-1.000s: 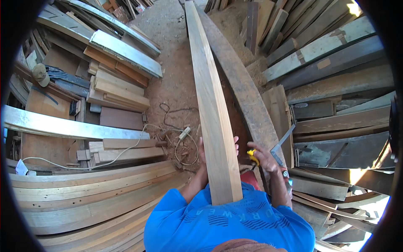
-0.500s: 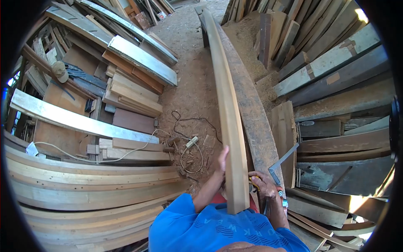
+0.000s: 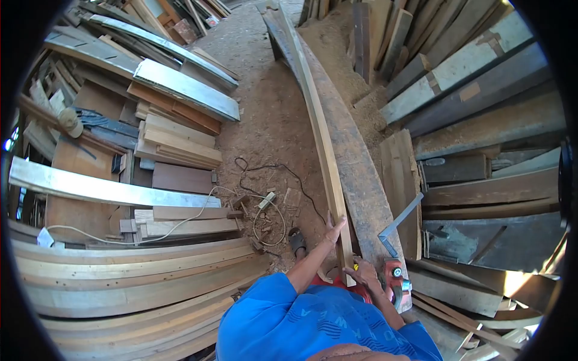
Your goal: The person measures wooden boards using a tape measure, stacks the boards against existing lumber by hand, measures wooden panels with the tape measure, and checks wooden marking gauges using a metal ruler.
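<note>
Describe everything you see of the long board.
The board is long, pale brown, bare-looking wood, a narrow face up. It runs alongside the worn bench toward its far end, where it seems to rest; the near end reaches the waist. The left hand touches it, the right hand its near end.

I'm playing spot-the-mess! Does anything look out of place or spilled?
Yes. What looks like a power strip lies on the dirt floor among wood scraps, an odd, dusty spot. The metal square pokes past the bench's edge.
</note>
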A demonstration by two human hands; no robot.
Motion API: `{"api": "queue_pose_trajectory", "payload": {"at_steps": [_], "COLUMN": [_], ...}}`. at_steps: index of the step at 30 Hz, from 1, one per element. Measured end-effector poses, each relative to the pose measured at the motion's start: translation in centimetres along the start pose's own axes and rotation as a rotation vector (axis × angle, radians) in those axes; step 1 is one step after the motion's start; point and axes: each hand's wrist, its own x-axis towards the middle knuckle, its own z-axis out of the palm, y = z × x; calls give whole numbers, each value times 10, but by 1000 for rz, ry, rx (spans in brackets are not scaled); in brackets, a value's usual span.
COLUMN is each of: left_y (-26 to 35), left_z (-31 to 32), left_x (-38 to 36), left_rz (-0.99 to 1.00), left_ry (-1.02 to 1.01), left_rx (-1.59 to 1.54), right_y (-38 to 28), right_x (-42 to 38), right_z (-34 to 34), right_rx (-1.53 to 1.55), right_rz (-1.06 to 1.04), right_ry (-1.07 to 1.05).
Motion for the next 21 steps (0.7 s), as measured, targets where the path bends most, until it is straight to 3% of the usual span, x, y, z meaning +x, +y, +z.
{"api": "queue_pose_trajectory", "payload": {"at_steps": [2,5,7,8,11,12,16,21], "left_y": [-1,25,28,30,29,32,28,-35], "left_z": [0,8,-9,-21,-56,-64,-69,-62], "left_x": [-1,-13,-9,-7,8,14,16,31], "left_rz": [-7,-200,-185,-178,-226,-252,-256,-233], "left_ry": [78,258,227,215,114,65,-1,-321], "left_rx": [176,714,703,701,737,752,802,543], "right_y": [-7,4,17,51,28,18,-8,-71], "right_x": [1,15,40,74,72,73,68,70], "right_z": [1,4,15,50,48,48,50,9], "right_rx": [11,94,276,195,364,285,169,61], "right_rz": [23,91,191,144,298,341,232,412], "right_ry": [21,-3,-147,-136,-153,-141,206,290]}}
